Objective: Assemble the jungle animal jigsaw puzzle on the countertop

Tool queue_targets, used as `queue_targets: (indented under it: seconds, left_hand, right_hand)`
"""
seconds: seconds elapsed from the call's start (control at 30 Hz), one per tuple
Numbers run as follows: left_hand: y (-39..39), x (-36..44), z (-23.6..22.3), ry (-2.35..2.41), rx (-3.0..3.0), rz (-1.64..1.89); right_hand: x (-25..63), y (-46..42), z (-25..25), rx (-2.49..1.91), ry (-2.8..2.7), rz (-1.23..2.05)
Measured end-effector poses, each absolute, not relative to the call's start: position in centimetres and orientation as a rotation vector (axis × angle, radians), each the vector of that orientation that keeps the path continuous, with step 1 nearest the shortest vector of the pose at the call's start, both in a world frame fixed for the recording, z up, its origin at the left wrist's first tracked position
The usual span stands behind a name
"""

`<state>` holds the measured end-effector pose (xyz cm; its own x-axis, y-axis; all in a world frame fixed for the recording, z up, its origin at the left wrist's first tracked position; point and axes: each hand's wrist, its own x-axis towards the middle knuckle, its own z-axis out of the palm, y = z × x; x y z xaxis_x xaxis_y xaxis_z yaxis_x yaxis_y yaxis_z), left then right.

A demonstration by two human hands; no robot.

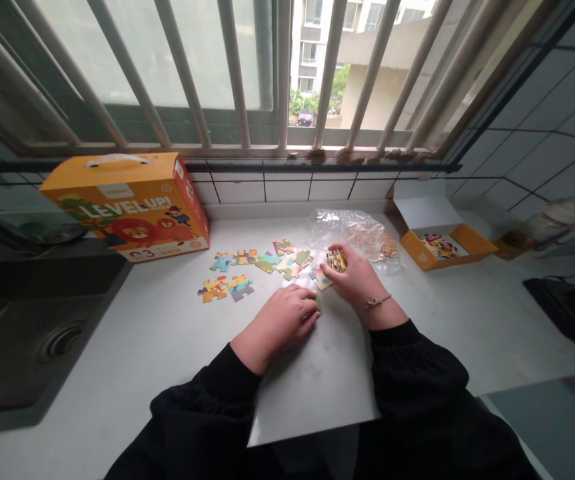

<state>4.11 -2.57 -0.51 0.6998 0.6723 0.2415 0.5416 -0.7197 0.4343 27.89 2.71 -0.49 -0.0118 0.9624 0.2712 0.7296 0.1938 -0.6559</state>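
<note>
My right hand, with a thin bracelet at the wrist, grips a small stack of jigsaw puzzle pieces. My left hand is curled, and a green-edged puzzle piece shows at its fingertips. Both hands rest above a white sheet of board on the counter. Loose colourful puzzle pieces lie just beyond the fingers, some joined together. One piece sits right under my right hand.
An orange "LEVEL UP!" box stands at the back left. Behind my right hand lies a clear plastic bag holding pieces. An open orange box sits to the right. A dark sink is at the left; a barred window runs behind.
</note>
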Motion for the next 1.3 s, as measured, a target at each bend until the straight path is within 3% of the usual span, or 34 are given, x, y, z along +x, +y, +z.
queue_targets:
  seconds: [0.27, 0.7, 1.07, 1.3]
  left_hand:
    - [-1.5, 2.9, -1.0, 1.334, 2.546, 0.598]
    - [-1.4, 3.9, -2.9, 1.121, 2.579, 0.558]
    - [-0.7, 12.7, -3.5, 0.982, 2.610, 0.477]
    - [-0.4, 13.3, -4.2, 0.967, 2.605, 0.469]
  right_hand:
    - [31.1, 1.9, -0.1, -1.733, -1.940, 0.456]
    - [36.3, -1.0, -0.5, -1.800, -1.831, 0.399]
    - [37.3, -2.3, -2.4, -1.717, -1.884, 0.290]
    - [36.6, -2.2, -3.0, -1.787, -1.930, 0.223]
